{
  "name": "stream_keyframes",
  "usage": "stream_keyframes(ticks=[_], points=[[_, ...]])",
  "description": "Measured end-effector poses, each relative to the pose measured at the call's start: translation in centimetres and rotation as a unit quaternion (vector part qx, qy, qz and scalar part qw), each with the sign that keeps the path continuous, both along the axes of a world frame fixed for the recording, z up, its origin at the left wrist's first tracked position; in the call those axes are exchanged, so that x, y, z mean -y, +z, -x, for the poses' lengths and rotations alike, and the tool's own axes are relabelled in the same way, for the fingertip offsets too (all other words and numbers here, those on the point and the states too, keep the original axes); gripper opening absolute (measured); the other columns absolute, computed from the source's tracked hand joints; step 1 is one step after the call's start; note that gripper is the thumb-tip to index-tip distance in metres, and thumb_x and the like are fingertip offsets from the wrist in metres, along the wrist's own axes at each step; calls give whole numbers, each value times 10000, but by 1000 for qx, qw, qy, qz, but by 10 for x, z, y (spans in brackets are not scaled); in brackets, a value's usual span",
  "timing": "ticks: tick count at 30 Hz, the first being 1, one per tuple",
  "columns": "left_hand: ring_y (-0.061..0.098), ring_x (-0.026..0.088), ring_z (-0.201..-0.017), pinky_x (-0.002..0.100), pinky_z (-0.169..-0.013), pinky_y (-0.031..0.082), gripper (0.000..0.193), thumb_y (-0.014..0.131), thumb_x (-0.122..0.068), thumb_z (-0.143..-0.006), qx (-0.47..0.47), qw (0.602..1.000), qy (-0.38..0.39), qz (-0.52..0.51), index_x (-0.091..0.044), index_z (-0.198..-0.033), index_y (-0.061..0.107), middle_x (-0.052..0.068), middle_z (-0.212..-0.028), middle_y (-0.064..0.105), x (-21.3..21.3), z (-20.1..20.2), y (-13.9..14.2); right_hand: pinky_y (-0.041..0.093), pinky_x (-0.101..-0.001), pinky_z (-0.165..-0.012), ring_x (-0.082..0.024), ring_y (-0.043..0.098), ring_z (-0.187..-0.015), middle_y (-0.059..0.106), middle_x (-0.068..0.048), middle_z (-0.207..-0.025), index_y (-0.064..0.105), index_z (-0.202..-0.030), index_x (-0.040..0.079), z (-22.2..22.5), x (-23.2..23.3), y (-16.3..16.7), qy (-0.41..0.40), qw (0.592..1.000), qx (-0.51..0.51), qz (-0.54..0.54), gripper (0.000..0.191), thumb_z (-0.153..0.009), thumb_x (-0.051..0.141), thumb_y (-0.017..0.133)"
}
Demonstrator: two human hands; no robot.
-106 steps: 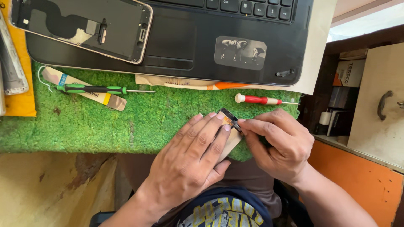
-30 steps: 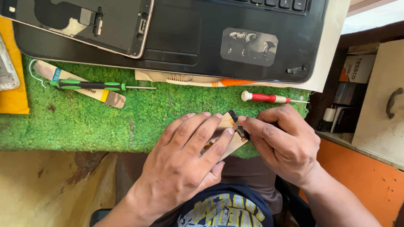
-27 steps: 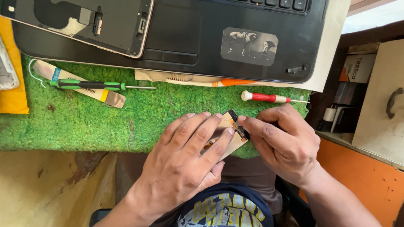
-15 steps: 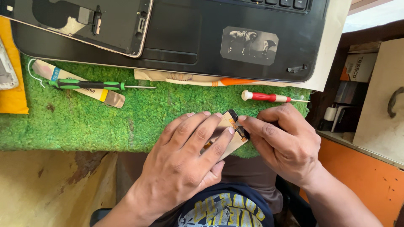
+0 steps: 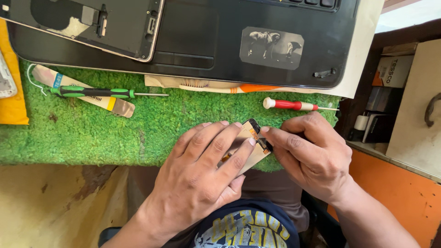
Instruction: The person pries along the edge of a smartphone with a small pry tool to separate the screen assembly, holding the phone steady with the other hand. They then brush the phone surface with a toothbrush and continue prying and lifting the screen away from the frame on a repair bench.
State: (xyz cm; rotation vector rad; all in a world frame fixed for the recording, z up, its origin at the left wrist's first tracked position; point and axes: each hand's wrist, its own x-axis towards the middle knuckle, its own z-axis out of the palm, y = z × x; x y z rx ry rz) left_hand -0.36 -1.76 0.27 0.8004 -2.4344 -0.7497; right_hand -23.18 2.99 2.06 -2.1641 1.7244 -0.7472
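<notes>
Two hands met over the near edge of the green mat [image 5: 92,133] on the desk. Going from the left: a yellow pad [image 5: 11,98] lay at the mat's end, then a flat paper-wrapped strip [image 5: 82,89] with a green screwdriver [image 5: 105,93] across it. Above them an opened phone shell [image 5: 87,23] rested on a black laptop [image 5: 220,41].

Further right, the left hand [image 5: 202,183] lay flat, its fingers [image 5: 216,147] pressing a small tan phone part [image 5: 250,147] down on the mat's edge. An orange toothbrush [image 5: 229,87] lay under the laptop's front, and a red screwdriver [image 5: 294,105] just beyond the knuckles. The right hand [image 5: 317,156] pinched the part's dark end; whether a tool was in that grip could not be told.

Judging by this, the step in hand seemed to be fine work at that dark end. Any next move would call for a steady hold, since the part overhung the mat. The fingers hid most of it.
</notes>
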Motion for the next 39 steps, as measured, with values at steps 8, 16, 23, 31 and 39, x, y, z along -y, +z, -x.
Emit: stream_keyframes(ticks=[8,16,23,31,39], points=[[530,296,-1315,475,-1125,416,541,764,-185,-808,2,1000,0,-7,-88,-1326,642,115,-1392,576,0,1,0,510,-335,-677,-204,623,-778,638,-72,-882,773,-1058,62,2,-1,0,4,1000,-2,0,256,-823,-17,838],[528,295,-1318,476,-1123,412,538,765,-196,-810,1,1000,-1,-13,-93,-1324,646,112,-1396,575,0,2,1,509,-329,-665,-201,623,-772,635,-72,-873,773,-1061,58,4,-1,1,7,1000,6,-5,265,-816,-21,835],[529,292,-1319,473,-1124,411,534,764,-195,-812,0,1000,-1,-14,-93,-1322,647,110,-1396,575,0,1,1,513,-330,-660,-201,627,-773,634,-77,-872,771,-1055,59,4,-1,2,6,1000,4,-7,257,-818,-21,835],[529,295,-1316,474,-1119,412,539,767,-192,-805,1,1000,-1,-15,-89,-1321,648,113,-1394,578,0,2,1,513,-328,-658,-198,628,-770,633,-75,-873,774,-1057,61,5,-1,1,3,1000,2,-5,258,-819,-17,836],[532,297,-1311,473,-1117,414,533,768,-187,-803,0,1000,0,-14,-86,-1313,653,114,-1388,580,-1,1,2,514,-326,-662,-197,630,-772,640,-75,-880,772,-1055,57,3,-2,1,0,1000,3,2,249,-827,-19,835]])
